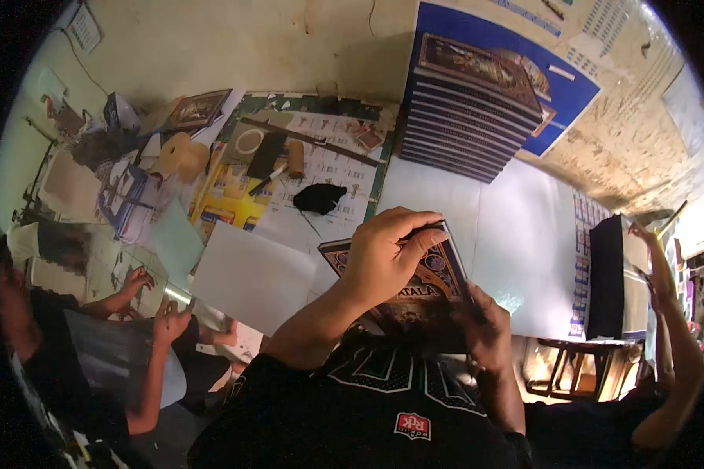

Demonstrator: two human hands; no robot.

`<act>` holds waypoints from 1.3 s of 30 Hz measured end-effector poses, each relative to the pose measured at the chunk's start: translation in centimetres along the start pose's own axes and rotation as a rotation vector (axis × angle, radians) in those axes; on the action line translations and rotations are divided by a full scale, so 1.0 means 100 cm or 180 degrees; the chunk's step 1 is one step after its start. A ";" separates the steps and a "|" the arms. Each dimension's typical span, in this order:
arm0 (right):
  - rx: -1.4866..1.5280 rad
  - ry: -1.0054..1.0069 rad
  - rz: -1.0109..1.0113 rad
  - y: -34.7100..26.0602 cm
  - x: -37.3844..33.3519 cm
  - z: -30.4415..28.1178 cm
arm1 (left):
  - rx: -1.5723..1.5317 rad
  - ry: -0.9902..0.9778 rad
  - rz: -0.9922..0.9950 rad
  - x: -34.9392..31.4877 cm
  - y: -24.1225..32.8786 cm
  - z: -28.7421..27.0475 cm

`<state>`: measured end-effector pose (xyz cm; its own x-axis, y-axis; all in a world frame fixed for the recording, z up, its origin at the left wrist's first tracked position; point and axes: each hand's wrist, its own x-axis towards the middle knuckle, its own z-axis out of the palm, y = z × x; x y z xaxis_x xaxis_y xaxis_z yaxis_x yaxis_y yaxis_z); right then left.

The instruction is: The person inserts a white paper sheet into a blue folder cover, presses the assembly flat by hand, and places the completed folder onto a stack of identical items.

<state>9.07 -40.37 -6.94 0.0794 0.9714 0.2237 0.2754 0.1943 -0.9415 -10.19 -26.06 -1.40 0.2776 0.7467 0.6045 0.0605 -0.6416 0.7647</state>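
A dark hardcover book (422,275) with an ornate printed cover is held tilted close to my chest, above the near edge of the table. My left hand (391,254) reaches over its top, thumb on the front cover and fingers curled round the upper edge. Along the book's right side, my right hand (489,328) grips the lower part; some of its fingers are hidden or in shadow. Beyond, a tall stack of like books (473,109) stands against the wall on a white surface.
White sheets (250,277) lie left of me. A black cloth (319,198), a tape roll (249,141), a marker (268,180) and a long dark strip (313,139) rest on the covered table. Co-workers' hands are at left (170,320) and right (645,234), the latter beside a dark stack (607,277).
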 end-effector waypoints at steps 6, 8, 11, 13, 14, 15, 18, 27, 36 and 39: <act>-0.0416 0.0086 0.0041 -0.004 0.009 -0.005 | 0.0590 0.0497 0.0227 -0.028 -0.035 -0.018; -0.0613 0.0164 -0.0101 -0.004 0.017 -0.019 | -0.0125 0.1204 -0.0626 -0.059 -0.057 -0.012; -0.0315 0.0488 0.0064 0.001 0.033 -0.036 | -0.1228 0.1214 -0.1901 -0.103 -0.078 0.006; 0.0233 0.0384 0.0058 0.009 0.050 -0.048 | -0.1851 0.0905 -0.2626 -0.104 -0.085 0.011; 0.0524 0.0233 0.0174 0.008 0.059 -0.054 | -0.1765 0.0816 -0.2606 -0.101 -0.091 0.009; 0.0526 0.0191 0.0171 0.011 0.070 -0.061 | -0.1674 0.0740 -0.2579 -0.096 -0.095 0.008; -0.0098 -0.0228 -0.0254 0.012 0.108 -0.084 | -0.1863 0.0910 -0.2597 -0.087 -0.100 0.025; -0.2146 -0.0875 -0.0222 -0.032 0.311 -0.159 | -0.1977 0.1144 -0.2434 0.021 -0.126 0.090; -0.1748 -0.0933 -0.0773 -0.009 0.542 -0.187 | -0.2323 0.0883 -0.2330 0.185 -0.170 0.107; -0.2017 -0.0646 -0.1128 0.019 0.546 -0.175 | -0.2127 0.1055 -0.2666 0.201 -0.170 0.107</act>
<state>30.72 10.60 7.91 -0.2778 0.8833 0.3777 0.7550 0.4438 -0.4827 4.63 -2.07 -4.62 0.1156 0.9723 -0.2033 -0.4459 0.2337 0.8641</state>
